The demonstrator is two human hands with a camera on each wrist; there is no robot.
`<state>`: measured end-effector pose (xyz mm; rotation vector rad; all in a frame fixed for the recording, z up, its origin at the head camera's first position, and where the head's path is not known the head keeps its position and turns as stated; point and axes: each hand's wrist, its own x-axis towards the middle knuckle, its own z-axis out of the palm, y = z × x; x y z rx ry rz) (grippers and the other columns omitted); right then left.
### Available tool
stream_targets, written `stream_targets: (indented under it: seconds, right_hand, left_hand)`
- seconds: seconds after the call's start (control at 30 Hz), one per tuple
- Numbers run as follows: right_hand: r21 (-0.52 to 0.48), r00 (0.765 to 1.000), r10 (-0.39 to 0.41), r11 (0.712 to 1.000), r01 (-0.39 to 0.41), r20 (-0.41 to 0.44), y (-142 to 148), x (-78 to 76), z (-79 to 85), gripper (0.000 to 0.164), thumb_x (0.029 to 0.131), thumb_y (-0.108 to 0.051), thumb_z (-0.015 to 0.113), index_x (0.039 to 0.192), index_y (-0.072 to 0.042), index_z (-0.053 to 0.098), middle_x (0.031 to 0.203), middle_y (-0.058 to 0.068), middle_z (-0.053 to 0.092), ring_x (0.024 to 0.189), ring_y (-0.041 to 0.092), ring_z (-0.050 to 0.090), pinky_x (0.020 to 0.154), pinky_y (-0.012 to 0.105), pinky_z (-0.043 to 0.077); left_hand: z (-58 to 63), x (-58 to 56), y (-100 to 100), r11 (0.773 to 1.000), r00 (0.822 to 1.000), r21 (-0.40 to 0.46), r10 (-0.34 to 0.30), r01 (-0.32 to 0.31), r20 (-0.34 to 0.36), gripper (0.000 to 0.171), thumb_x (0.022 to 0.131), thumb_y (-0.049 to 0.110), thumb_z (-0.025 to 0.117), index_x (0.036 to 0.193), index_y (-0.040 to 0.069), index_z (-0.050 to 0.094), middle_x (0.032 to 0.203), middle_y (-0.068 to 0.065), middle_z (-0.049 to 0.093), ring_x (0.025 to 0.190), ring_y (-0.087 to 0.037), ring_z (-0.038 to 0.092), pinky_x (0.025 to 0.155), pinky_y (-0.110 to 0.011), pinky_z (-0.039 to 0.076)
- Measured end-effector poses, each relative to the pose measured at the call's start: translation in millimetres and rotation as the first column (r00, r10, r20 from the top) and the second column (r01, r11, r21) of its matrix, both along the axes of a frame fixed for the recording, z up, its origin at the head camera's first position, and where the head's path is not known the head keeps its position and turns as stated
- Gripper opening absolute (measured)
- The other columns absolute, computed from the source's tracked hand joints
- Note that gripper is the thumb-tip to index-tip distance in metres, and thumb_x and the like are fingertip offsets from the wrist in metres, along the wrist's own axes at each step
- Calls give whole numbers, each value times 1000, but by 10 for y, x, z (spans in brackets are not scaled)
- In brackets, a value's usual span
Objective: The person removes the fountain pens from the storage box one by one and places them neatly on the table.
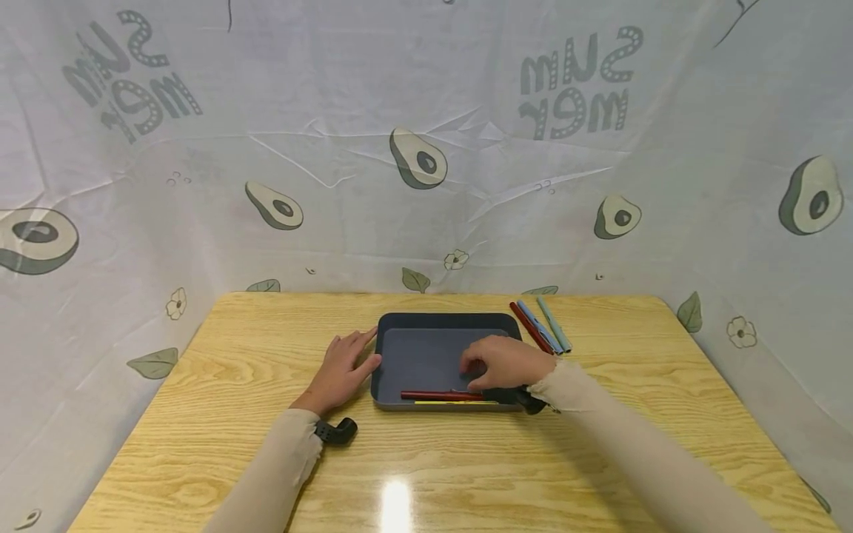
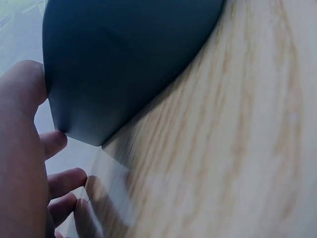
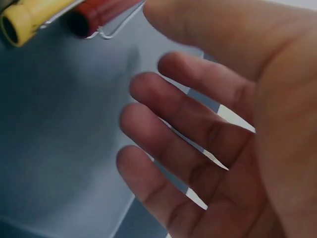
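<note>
A dark grey tray (image 1: 420,352) lies on the wooden table. Along its near wall are a red pen (image 1: 433,396) and a yellow pen (image 1: 443,403), side by side. My left hand (image 1: 338,376) rests at the tray's left side; in the left wrist view its thumb and a finger touch the outer wall (image 2: 119,69). Over the right part of the tray is my right hand (image 1: 513,363), fingers loosely bent and holding nothing. The right wrist view shows its thumb close to the clip of the red pen (image 3: 96,17), with the yellow pen (image 3: 22,20) beyond; whether the thumb touches is unclear.
Beyond the tray's right side, a dark red pen (image 1: 531,326), a blue pen (image 1: 538,324) and a pale green pen (image 1: 554,324) lie on the table (image 1: 633,370). A patterned curtain (image 1: 346,96) hangs behind the table's far edge.
</note>
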<state>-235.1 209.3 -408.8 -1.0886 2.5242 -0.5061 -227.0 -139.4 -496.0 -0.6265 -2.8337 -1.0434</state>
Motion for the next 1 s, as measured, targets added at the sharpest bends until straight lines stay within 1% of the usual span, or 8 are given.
stream_targets:
  seconds: [0.17, 0.3, 0.43, 0.6, 0.73, 0.87, 1.0]
  right_hand:
    - [27, 999, -9, 1000, 7, 53, 2, 15, -67, 17, 91, -25, 82, 105, -18, 76, 97, -10, 69, 83, 2, 62, 76, 27, 55]
    - [32, 999, 1, 999, -2, 41, -16, 17, -74, 11, 91, -21, 81, 100, -16, 77, 92, -10, 68, 78, 2, 61, 72, 27, 55]
    - [46, 1000, -16, 999, 15, 24, -19, 1, -72, 4, 91, -15, 81, 94, -16, 78, 88, -11, 68, 76, 1, 61, 70, 26, 54]
    - [50, 999, -24, 998, 23, 29, -11, -9, -76, 7, 91, -13, 81, 87, -18, 76, 85, -13, 67, 73, 1, 60, 68, 26, 54]
    - [62, 1000, -22, 998, 23, -4, -8, 1, -71, 8, 90, -14, 81, 86, -19, 77, 84, -13, 66, 71, 1, 59, 67, 25, 53]
    - [68, 999, -9, 998, 12, -48, 0, 3, -71, 4, 91, -18, 81, 88, -17, 79, 86, -13, 68, 72, 0, 60, 67, 25, 54]
    - [69, 995, -1, 998, 8, -104, 17, 4, -59, 7, 92, -21, 80, 89, -15, 80, 87, -11, 70, 72, 1, 61, 66, 24, 54]
  left_hand:
    - [-12, -8, 3, 1000, 1000, -3, 2, -2, -10, 63, 107, 44, 54, 161, 15, 40, 154, -18, 48, 147, -38, 39, 125, -63, 7]
    - [-18, -2, -4, 1000, 1000, -9, 7, -7, 2, 63, 107, 45, 54, 161, 14, 41, 156, -18, 46, 148, -38, 38, 126, -62, 7]
    - [-22, 2, -6, 1000, 1000, -13, 11, -11, 8, 63, 107, 45, 53, 161, 15, 41, 157, -18, 45, 149, -38, 37, 126, -61, 6]
    - [-6, 5, 2, 1000, 1000, -4, 6, -6, 0, 63, 107, 44, 54, 160, 14, 42, 155, -18, 47, 147, -38, 39, 126, -62, 7]
    - [0, 3, 6, 1000, 1000, 0, 4, -4, -5, 62, 107, 44, 54, 160, 13, 42, 154, -18, 49, 146, -38, 40, 125, -63, 8]
    - [2, 1, 6, 1000, 1000, 0, 5, -5, -3, 63, 107, 45, 54, 160, 13, 42, 155, -18, 48, 147, -38, 39, 125, -63, 8]
    - [6, 6, 5, 1000, 1000, 3, 10, -10, 0, 63, 107, 45, 54, 160, 13, 42, 156, -18, 47, 148, -38, 39, 125, -62, 8]
